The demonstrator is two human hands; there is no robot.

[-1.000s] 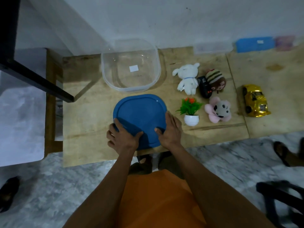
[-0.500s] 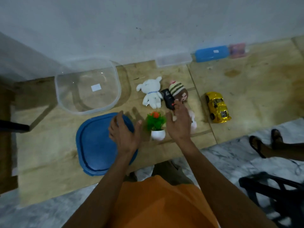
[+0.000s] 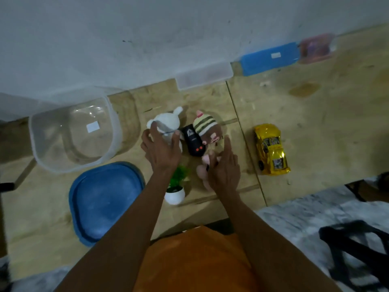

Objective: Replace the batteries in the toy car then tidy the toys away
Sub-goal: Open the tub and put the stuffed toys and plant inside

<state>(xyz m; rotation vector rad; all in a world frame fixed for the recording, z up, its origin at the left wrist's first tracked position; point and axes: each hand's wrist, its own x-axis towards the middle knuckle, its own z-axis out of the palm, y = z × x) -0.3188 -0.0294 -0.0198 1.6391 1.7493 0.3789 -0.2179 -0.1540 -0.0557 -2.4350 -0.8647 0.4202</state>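
Toys lie outside the clear tub (image 3: 73, 133); left hand (image 3: 162, 150) grip wide over white plush (image 3: 166, 121), right hand (image 3: 225, 171) slack.

Plush toys we count: three — white bear (image 3: 166, 121), striped-hat doll (image 3: 207, 127), pink one (image 3: 203, 171)
Toy cars: one, gold (image 3: 271, 149)
Remote controls: one (image 3: 193, 140)
Potted plants: one (image 3: 175, 188)
Clear tubs: one (image 3: 73, 133)
Blue lids: one (image 3: 105, 197)

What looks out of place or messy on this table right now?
Nothing looks spilled or broken. The blue lid lies off the clear tub, which holds no toys. There is a brownish stain on the wood behind the gold toy car.
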